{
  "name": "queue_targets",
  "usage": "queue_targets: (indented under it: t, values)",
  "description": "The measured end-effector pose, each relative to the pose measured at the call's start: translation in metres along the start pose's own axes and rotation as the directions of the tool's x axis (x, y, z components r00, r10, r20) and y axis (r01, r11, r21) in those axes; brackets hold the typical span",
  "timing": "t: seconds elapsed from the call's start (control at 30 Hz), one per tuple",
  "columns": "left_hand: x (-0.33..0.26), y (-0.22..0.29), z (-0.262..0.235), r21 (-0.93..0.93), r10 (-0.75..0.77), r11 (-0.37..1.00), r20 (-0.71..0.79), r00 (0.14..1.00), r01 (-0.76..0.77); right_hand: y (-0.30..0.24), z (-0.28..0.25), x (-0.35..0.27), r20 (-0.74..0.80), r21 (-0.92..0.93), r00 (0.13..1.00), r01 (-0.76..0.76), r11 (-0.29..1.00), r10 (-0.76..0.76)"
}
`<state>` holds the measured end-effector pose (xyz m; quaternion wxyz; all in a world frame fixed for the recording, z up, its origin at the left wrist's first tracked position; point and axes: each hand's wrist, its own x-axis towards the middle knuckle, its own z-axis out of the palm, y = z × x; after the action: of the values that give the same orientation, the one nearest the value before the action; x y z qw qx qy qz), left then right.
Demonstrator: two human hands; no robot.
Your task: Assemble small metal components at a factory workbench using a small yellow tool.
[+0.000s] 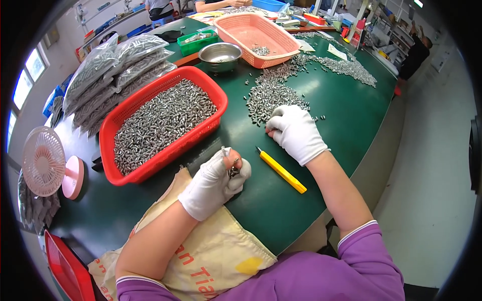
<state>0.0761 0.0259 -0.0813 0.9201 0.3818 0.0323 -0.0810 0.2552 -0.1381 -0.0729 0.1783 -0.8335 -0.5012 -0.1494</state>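
My left hand [217, 178], in a white glove with bare fingertips, is curled closed around several small metal pins, raised just above the table's near edge. At the near side of a loose heap of small silvery metal pins [273, 98], my gloved right hand [294, 131] bends its fingers down toward the table. What those fingertips hold, if anything, is hidden under the hand. Between my hands lies a yellow pen-like tool [282, 172] with a dark tip. Left of them stands a red plastic basket [221, 103] filled with the same kind of pins.
Bulging clear bags of pins [118, 75] are stacked at the left, behind a pink fan [45, 160]. Farther back stand a steel bowl [220, 54], a green tray [188, 46] and a pink basket [233, 25]. Printed cloth [211, 251] covers my lap. Other people are in the background.
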Motion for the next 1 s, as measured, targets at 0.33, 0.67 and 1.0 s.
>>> queue_targets:
  t: [0.33, 0.67, 1.0]
  values:
    - [0.003, -0.005, -0.009, -0.084, -0.021, 0.996, -0.060, 0.998, 0.016, -0.042, -0.012, -0.001, -0.104, 0.633, 0.989, 0.147, 0.761, -0.104]
    - [0.003, -0.006, -0.004, 0.003, -0.067, 0.998, -0.104, 0.992, 0.068, -0.049, -0.014, 0.000, -0.159, 0.703, 0.954, 0.289, 0.649, -0.253]
    - [0.001, -0.001, -0.001, 0.024, -0.084, 0.996, -0.108, 0.991, 0.087, -0.047, -0.007, -0.001, -0.193, 0.736, 0.967, 0.253, 0.627, -0.164]
